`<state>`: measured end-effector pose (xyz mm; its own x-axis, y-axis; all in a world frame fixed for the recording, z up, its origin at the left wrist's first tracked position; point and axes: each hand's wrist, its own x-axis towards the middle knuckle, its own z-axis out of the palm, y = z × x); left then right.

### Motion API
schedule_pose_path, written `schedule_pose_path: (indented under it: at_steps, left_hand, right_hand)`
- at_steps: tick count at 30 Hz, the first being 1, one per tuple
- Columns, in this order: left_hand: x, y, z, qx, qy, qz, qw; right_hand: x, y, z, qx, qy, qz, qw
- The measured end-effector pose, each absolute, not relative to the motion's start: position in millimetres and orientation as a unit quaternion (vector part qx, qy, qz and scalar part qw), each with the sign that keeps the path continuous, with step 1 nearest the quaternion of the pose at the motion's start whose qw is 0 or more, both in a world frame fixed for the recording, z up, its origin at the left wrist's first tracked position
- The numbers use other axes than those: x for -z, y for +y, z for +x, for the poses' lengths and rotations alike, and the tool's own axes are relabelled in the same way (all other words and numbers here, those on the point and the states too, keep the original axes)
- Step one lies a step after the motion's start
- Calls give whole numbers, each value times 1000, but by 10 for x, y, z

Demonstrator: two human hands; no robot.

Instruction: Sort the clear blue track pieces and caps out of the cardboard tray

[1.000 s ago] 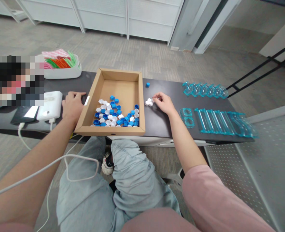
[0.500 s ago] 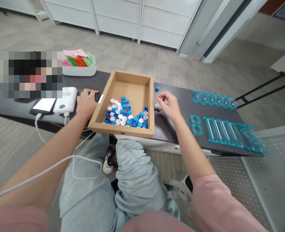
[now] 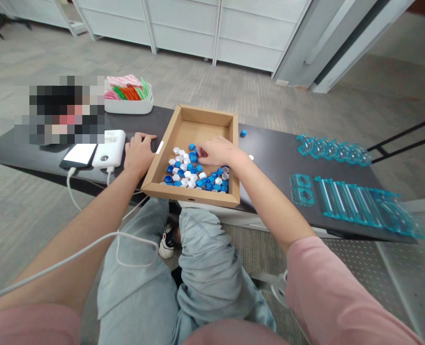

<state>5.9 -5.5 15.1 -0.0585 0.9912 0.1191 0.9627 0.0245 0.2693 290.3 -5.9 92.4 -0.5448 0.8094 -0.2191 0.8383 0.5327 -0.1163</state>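
A shallow cardboard box (image 3: 207,116) stands on the dark table, with many small blue and white hexagonal pieces (image 3: 185,173) gathered in its near half. My right hand (image 3: 215,151) reaches over the box's right wall, fingers bent and drawn together at the blue pieces. What its fingertips hold, if anything, is hidden. Beside the left wall lies my left hand (image 3: 139,152), fingers stretched out on the table, holding nothing. Right of the box sits a single blue piece (image 3: 243,133). A bit of a white piece (image 3: 251,157) shows past my right forearm, which hides the rest.
Clear teal plastic parts (image 3: 333,149) lie in rows at the right. At the left are a white power bank (image 3: 110,149), a phone (image 3: 78,155) with a cable, and a white basket (image 3: 133,106) of colourful strips. A white cable (image 3: 90,251) crosses my left arm.
My right hand has gone left from the white pieces on the table into the box, down to the blue pieces. My left hand stays beside the box. The whole view has shifted slightly.
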Motion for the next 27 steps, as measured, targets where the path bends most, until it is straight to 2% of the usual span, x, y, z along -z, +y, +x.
schedule_pose_path:
  at_steps: [4,7,9,13,16,19,22,27]
  left_hand:
    - [-123,-42,40,-139,715,684,44]
    - [-121,-37,28,-134,713,687,43]
    - [-126,-36,25,-132,713,688,42]
    - [-143,-42,35,-125,716,686,42]
    - [-168,-49,53,-120,720,682,44]
    - [-208,-61,74,-115,724,678,51]
    - [-253,-78,92,-103,725,678,59]
    - [-291,-93,95,-93,719,686,59]
  right_hand:
    - [-933,-90,2887,109,874,461,108]
    - [-926,-89,2915,115,876,463,72]
    - [-924,-53,3044,153,879,451,-15]
    - [-815,202,3608,257,834,409,-268]
    - [-548,521,4145,255,748,425,-442]
    - [-187,778,4588,220,650,491,-536]
    - [108,857,4837,200,588,581,-527]
    - [256,806,4894,174,574,677,-426]
